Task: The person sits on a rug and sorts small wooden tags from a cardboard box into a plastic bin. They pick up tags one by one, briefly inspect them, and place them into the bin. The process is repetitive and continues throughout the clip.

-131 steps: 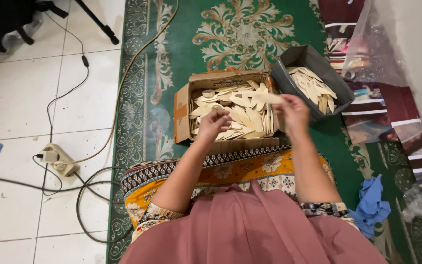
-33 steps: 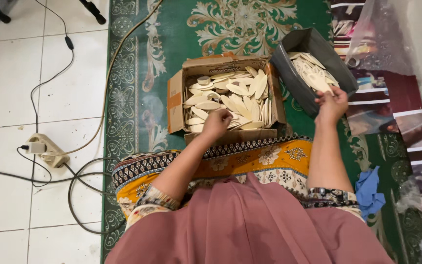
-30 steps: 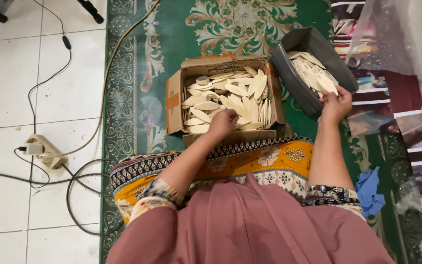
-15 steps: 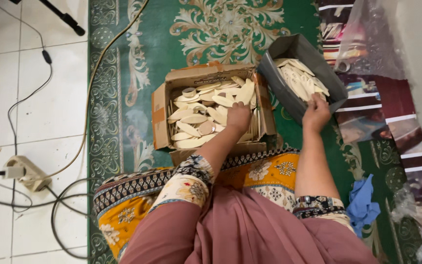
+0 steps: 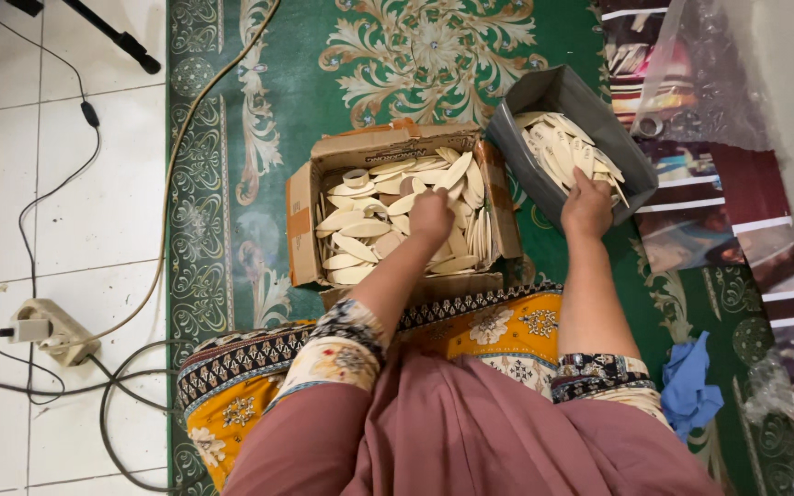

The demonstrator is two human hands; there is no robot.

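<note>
- The person's left hand (image 5: 431,216) has moved further into the cardboard box (image 5: 303,220) since a second ago; it now lies on the pale leaf-shaped wooden pieces (image 5: 360,246) at the box's right half, fingers curled down among them. Whether they have closed on a piece cannot be told.
- The right hand (image 5: 587,204) has stayed at the near edge of the grey bin (image 5: 526,138), fingers bent over the pieces stacked inside (image 5: 567,152); its grip is hidden too.
- The view has swung left, so the power strip (image 5: 48,329) on the white tiles sits lower left.
- Judging by this, the sorting goes on: box to bin, on the green carpet (image 5: 232,184).
</note>
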